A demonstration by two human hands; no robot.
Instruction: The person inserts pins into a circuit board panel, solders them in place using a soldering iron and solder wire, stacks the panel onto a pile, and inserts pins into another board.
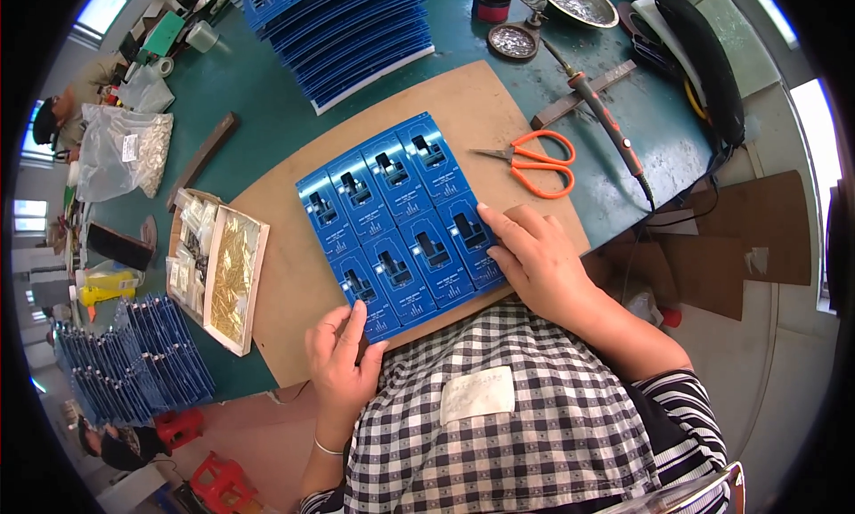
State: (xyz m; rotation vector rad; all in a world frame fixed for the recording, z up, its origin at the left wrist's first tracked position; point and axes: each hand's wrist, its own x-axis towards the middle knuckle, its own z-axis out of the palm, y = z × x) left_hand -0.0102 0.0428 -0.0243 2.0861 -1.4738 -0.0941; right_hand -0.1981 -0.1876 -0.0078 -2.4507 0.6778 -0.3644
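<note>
A blue circuit board panel, marked off into several identical units with dark cut-outs, lies over a brown cardboard sheet. My left hand grips its near left corner, fingertips on the top face and thumb at the near edge. At the right edge, my right hand holds the panel between thumb and fingers. What the fingers do underneath is hidden. Orange-handled scissors lie just beyond my right hand.
A tall stack of blue panels stands at the far side. A soldering iron rests on a metal bar at right. To the left are a box of brass pins, a bag of white parts and upright blue boards.
</note>
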